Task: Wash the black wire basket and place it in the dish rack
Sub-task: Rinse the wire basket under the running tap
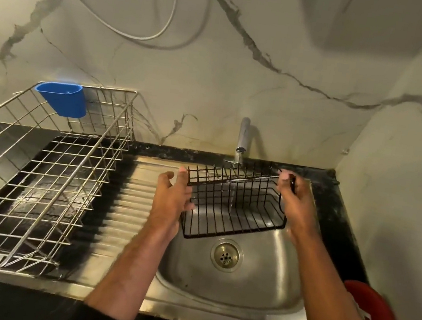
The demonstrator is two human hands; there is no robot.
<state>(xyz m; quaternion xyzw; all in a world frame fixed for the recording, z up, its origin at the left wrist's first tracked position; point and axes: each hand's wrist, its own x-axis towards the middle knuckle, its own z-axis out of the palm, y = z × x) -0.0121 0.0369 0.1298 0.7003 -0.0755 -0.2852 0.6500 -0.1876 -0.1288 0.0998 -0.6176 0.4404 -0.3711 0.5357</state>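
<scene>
The black wire basket (pixel 235 207) hangs tilted over the steel sink (pixel 262 282), under the tap (pixel 242 142). A thin stream of water runs through its middle. My left hand (pixel 172 198) grips the basket's left end, fingers partly spread along the wires. My right hand (pixel 296 205) holds the right end near the top rim. The silver wire dish rack (pixel 46 176) stands on the left of the counter, with nothing in it.
A blue plastic cup holder (pixel 63 99) hangs on the rack's back rim. The ribbed steel drainboard (pixel 127 202) lies between rack and sink. A red object (pixel 372 315) sits at the right counter edge. The marble wall is close behind the tap.
</scene>
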